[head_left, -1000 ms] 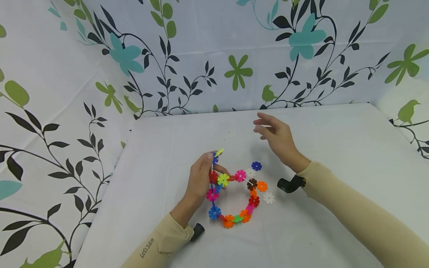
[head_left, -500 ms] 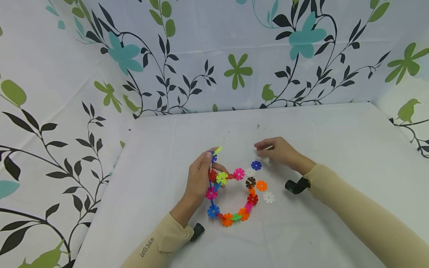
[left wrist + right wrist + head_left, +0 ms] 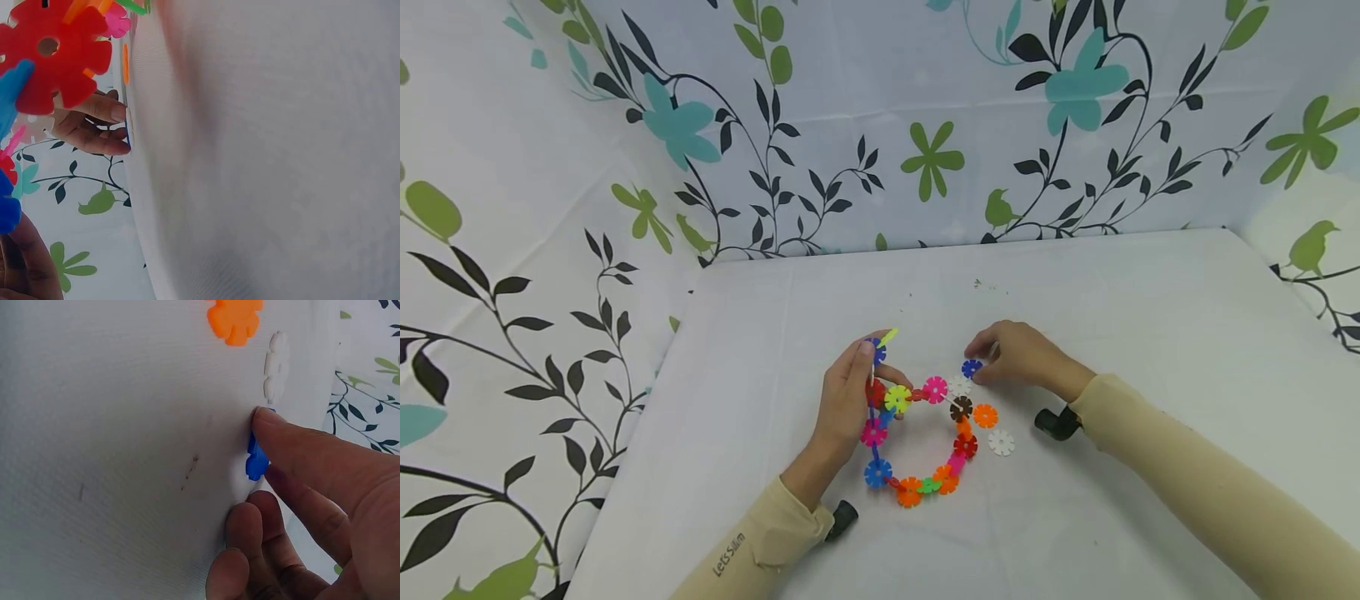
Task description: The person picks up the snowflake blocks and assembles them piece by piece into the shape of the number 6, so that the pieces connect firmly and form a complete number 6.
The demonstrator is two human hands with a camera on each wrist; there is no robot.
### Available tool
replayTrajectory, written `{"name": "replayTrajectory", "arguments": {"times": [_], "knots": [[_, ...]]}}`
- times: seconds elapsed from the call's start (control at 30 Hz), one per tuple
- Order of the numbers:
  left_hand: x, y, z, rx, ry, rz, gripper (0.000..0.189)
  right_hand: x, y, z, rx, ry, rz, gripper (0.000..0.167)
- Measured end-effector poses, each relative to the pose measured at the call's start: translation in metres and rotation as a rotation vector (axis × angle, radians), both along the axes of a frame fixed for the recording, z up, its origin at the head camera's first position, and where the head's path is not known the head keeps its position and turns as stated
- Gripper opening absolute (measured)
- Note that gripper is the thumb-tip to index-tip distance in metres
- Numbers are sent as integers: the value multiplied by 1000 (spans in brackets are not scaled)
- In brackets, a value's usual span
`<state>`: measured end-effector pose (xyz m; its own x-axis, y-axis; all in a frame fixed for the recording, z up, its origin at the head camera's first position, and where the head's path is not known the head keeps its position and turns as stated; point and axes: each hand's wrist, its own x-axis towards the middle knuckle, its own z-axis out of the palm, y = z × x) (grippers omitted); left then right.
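My left hand grips a chain of colourful notched plastic discs, snowflake-type building pieces slotted together, near its upper left end. The chain curves round in a ring shape, with a yellow disc sticking up above the thumb. Beyond the chain's upper right side, my right hand pinches a blue disc at the table surface. In the right wrist view, thumb and forefinger touch the edges of this blue disc; the other fingers are bent below it. A red disc of the chain looms large in the left wrist view.
A loose orange disc and a white disc lie right of the chain. Another white disc sits close to the blue one. A white cloth covers the table; leaf-patterned fabric hangs behind and at the sides.
My right hand has come down from the back of the table to the blue disc and taken its edges between thumb and forefinger. The left hand and the chain have hardly shifted.
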<state>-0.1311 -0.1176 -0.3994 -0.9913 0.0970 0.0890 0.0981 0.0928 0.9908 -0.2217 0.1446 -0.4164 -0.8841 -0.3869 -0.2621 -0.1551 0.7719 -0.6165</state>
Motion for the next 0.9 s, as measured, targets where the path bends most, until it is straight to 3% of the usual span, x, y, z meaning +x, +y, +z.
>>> {"name": "replayTrajectory", "arguments": {"times": [0.4, 0.5, 0.7, 0.9], "knots": [[0, -5, 2, -12, 2, -55, 46, -3, -3, 8, -62, 43, 24, 10], [-1, -6, 3, -42, -9, -53, 45, -5, -6, 13, -147, 58, 13, 9], [-2, -4, 2, -64, -17, -52, 42, -3, -18, 26, -399, 50, -29, 25], [-3, -3, 3, -58, 2, -51, 40, 5, -32, 40, -586, 40, -41, 25]]}}
